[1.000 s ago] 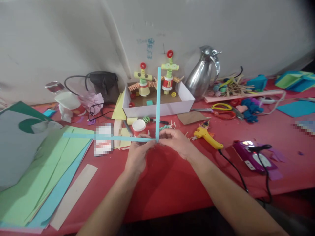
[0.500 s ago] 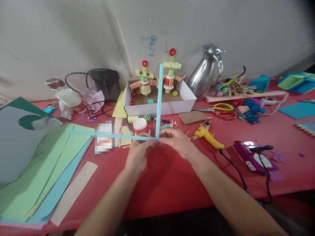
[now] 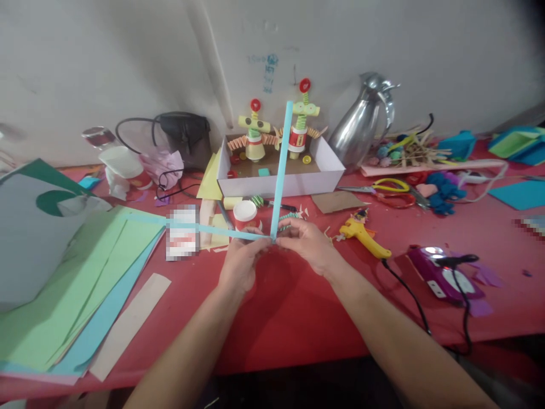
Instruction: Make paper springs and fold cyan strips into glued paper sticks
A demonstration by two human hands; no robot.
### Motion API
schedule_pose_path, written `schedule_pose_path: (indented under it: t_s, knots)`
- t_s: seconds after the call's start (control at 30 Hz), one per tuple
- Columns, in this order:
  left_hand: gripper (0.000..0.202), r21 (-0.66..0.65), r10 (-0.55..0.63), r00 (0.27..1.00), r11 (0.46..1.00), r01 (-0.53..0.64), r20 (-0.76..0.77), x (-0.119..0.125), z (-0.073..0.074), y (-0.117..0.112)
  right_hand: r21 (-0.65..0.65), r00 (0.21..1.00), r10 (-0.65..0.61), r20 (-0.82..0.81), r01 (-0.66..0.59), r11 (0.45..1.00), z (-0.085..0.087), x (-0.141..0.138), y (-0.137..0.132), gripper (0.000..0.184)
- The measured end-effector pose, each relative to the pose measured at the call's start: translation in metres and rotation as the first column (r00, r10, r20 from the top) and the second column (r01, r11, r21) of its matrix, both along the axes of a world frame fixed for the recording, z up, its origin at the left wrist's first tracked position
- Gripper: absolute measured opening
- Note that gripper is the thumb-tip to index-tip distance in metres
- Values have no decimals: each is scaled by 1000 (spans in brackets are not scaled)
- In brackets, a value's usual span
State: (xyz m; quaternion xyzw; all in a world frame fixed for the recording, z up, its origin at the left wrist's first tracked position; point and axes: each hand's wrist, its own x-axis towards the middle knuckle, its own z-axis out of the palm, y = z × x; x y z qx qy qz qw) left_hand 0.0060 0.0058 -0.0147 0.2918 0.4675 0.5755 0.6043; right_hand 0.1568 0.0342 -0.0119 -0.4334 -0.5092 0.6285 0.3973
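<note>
Two light blue paper strips meet at a corner between my hands. One strip points up and away; the other strip runs out to the left, past a blurred white card. My left hand pinches the corner from the left side. From the right, my right hand pinches the same corner, its thumb and forefinger closed on the paper. How the strips are joined is hidden by the fingertips. Just beyond my hands is a paper cup with a red band.
Behind stands a white box with two paper-cup figures, beside a steel jug. To the right lie a yellow glue gun with a cord, scissors and a purple device. Green paper sheets lie left on the red table.
The upright strip leans slightly more to the right. My hands keep their pinch at the corner, and the whole view has shifted a little.
</note>
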Motion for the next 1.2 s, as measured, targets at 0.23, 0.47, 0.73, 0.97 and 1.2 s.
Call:
schedule_pose_path:
  t_s: [0.23, 0.47, 0.73, 0.97, 1.2]
  knots:
    - [23, -2, 5, 1000, 1000, -5, -2, -1, -4, 1, 31, 1000, 20, 1, -20, 999, -1, 1, 1, 23]
    - [21, -41, 15, 999, 999, -13, 34, -2, -3, 2, 67, 1000, 27, 6, -27, 997, -1, -1, 1, 15]
    - [18, -113, 28, 993, 993, -14, 119, -3, -3, 4, 74, 1000, 29, -8, -28, 997, -2, -1, 2, 15]
    - [16, -99, 31, 996, 995, -22, 88, -4, -4, 4, 65, 999, 35, -38, -32, 997, -4, -1, 5, 15]
    - [20, -47, 45, 999, 998, -45, -1, -3, -4, 5, 78, 997, 55, -58, -50, 996, -13, -1, 10, 19]
